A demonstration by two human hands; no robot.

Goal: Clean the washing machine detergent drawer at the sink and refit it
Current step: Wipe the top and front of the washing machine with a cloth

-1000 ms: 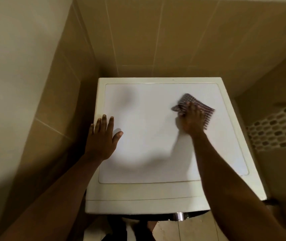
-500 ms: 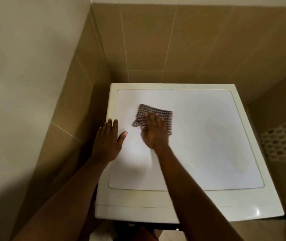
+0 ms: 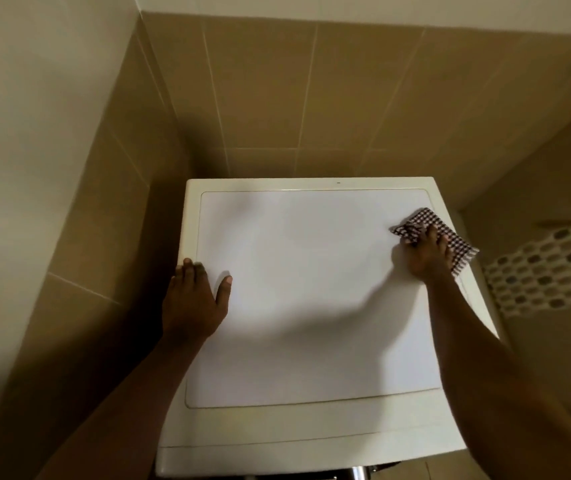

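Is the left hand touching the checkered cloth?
Apart. Head view: the left hand rests on the washing machine, the checkered cloth far across it under the right hand.

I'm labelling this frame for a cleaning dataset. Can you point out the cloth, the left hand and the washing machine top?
cloth (image 3: 424, 220): head view, its uncovered checked far corner.
left hand (image 3: 192, 303): head view, back of the hand.
washing machine top (image 3: 312, 289): head view, bare white middle panel.

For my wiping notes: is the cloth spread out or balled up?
Spread out: the cloth lies roughly flat under the right hand, its corners showing beyond the hand.
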